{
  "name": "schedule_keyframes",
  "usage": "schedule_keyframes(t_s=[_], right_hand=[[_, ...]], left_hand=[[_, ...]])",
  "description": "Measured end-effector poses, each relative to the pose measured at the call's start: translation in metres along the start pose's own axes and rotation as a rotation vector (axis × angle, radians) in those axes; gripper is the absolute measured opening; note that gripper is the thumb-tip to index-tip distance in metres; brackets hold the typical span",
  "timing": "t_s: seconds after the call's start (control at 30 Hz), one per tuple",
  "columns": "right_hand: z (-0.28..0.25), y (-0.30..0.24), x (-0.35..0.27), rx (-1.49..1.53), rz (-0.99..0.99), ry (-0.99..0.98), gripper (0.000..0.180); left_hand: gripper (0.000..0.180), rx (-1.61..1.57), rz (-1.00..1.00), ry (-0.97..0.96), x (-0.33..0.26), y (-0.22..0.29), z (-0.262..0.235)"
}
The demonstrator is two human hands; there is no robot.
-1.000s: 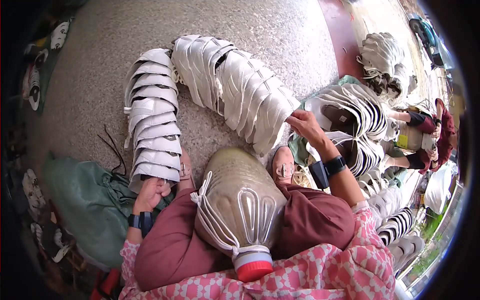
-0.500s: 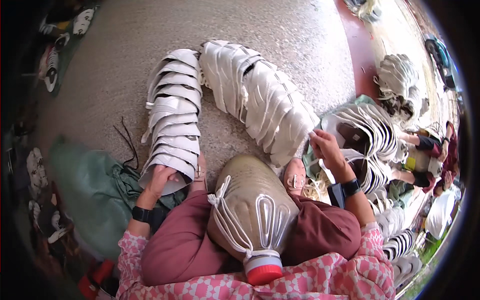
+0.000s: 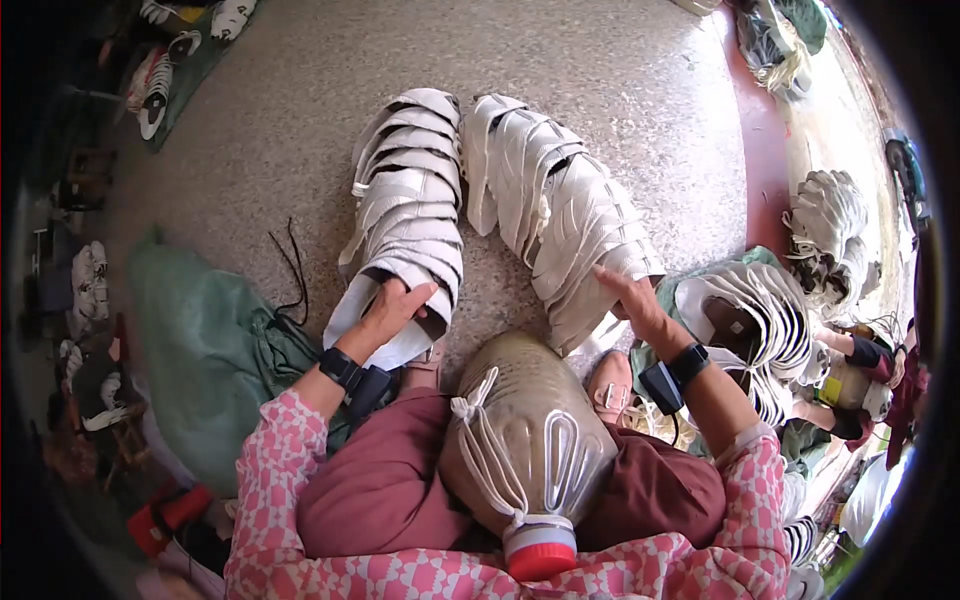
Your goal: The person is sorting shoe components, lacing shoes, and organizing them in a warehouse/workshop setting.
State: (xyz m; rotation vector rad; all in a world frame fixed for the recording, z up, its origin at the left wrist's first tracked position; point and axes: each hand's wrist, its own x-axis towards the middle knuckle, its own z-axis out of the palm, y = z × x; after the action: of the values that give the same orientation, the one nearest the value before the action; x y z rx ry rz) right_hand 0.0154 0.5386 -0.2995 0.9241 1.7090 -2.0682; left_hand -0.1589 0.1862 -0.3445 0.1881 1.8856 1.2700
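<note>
Two long rows of white shoe uppers, nested one in another, lie on the floor before me. My left hand (image 3: 396, 308) grips the near end of the left row (image 3: 408, 205), its fingers partly hidden in the opening of the nearest upper. At the near end of the right row (image 3: 570, 205), my right hand (image 3: 634, 300) has its fingers round the edge of an upper. Between my knees rests a large see-through plastic jar (image 3: 515, 420) with a red lid (image 3: 540, 562). White laces (image 3: 490, 450) are looped and tied at its neck.
A green sack (image 3: 205, 350) lies at left, with a dark cord (image 3: 293, 262) near it. More nested uppers (image 3: 755, 320) sit on green cloth at right, and another bundle (image 3: 830, 225) lies farther off. Another person's arms (image 3: 840, 345) show at the right edge.
My right hand has come down from above the right row onto its near end. My left hand has moved right and up with the left row's near end, and the rows sit closer together.
</note>
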Motion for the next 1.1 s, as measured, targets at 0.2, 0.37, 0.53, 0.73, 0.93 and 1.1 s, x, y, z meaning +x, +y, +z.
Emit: schedule_keyframes(t_s=[0.2,0.37,0.53,0.73,0.93,1.1], right_hand=[[0.0,0.009,0.031,-0.195,-0.055,-0.005,0.049],[0.024,-0.029,0.015,-0.377,-0.006,-0.07,0.051],[-0.012,-0.006,-0.007,-0.746,-0.105,-0.099,0.034],[-0.014,-0.017,-0.036,-0.988,-0.591,0.099,0.023],[-0.002,-0.035,-0.035,-0.214,-0.164,-0.052,0.03],[0.046,-0.073,-0.049,-0.146,-0.182,-0.407,0.031]], left_hand=[[0.044,0.117,0.001,-0.009,0.046,0.024,0.033],[0.037,0.561,0.296,-0.125,0.006,0.042,0.054],[0.027,0.478,0.186,-0.287,-0.024,0.091,0.062],[0.024,0.495,0.258,-0.507,-0.026,0.121,0.06],[0.018,0.527,0.501,-0.546,-0.025,0.137,0.072],[0.018,0.582,0.412,-0.832,-0.034,0.157,0.081]])
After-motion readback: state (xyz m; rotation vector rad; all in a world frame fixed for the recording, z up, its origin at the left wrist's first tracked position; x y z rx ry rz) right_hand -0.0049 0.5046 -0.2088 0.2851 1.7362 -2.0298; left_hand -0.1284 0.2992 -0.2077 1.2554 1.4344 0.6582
